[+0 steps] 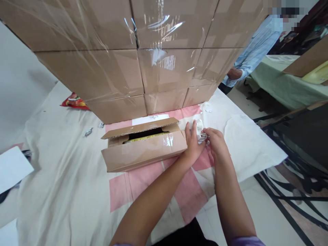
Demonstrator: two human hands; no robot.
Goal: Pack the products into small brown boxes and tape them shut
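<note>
I have the white roll [199,125] in the left hand's [192,139] grasp, just off the right end of an open carton [146,150]; the right hand [216,138] touches the roll's side, but I cannot tell whether it pinches anything. Under them I see a cream cloth [84,177] with pink patches, backed by stacked boxes [123,71] in clear wrap, and beyond, a person in a light-blue shirt [261,44] near a green-draped table [276,83].
</note>
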